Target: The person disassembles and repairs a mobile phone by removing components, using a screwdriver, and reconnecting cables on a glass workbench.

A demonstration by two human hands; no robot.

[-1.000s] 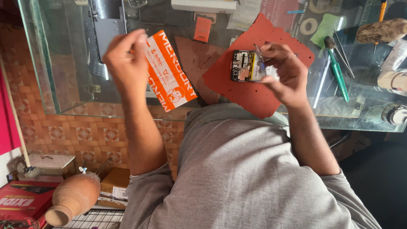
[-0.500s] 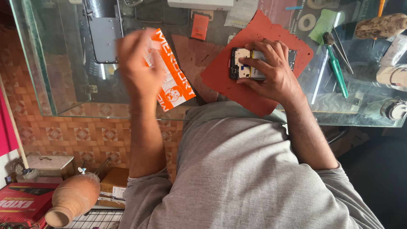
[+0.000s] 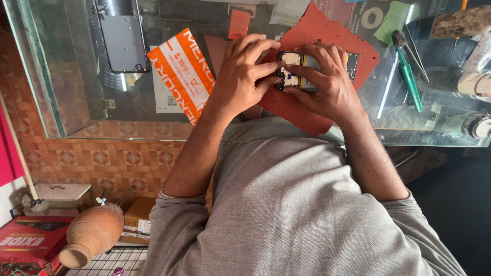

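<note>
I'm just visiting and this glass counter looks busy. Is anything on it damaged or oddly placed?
Yes. The red mat under the opened phone has ragged, torn-looking edges. Both the left hand and the right hand press on the phone, whose insides are exposed. An orange-and-white packet lies askew beside them.

One head-worn camera looks steeply down from close above, over the grey-shirted chest, onto the glass worktop [image 3: 67, 93] beyond both hands; there is no second view.
</note>
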